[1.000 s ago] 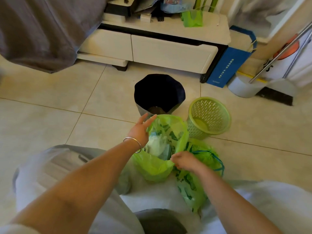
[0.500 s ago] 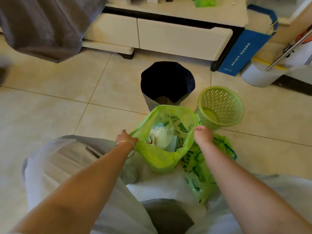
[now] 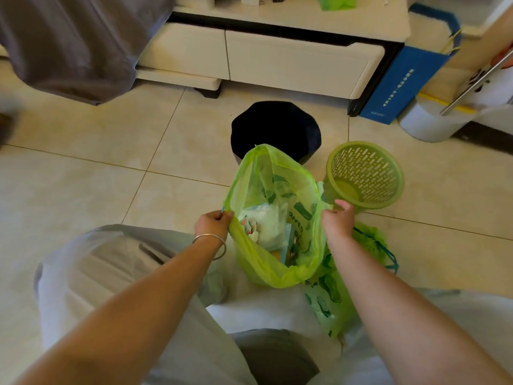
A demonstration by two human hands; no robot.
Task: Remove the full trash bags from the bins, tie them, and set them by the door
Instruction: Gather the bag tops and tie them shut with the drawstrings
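Seen from the head camera, looking down past the person's pale trousers, a translucent lime-green plastic trash bag (image 3: 273, 218) stands open on the beige tiled floor between the knees. The left hand (image 3: 213, 223), with a silver bangle (image 3: 211, 243) on its wrist, is closed in a pinch on the bag's left rim. The right hand (image 3: 337, 219) grips the right rim, fingers curled around the plastic. Together they stretch the mouth wide, showing white wrappers and paper scraps inside. A second green printed bag (image 3: 369, 243), already cinched with a blue drawstring, lies just to the right, partly under the right forearm. Farther away stands a dark round bin (image 3: 276, 126) with a black liner, and to its right an empty lime-green perforated plastic basket (image 3: 363, 175). Beyond them is a cream low cabinet (image 3: 299, 62).

The step in hand appears to be closing this bag. Next, the rim likely needs gathering and its drawstring pulling tight before knotting.
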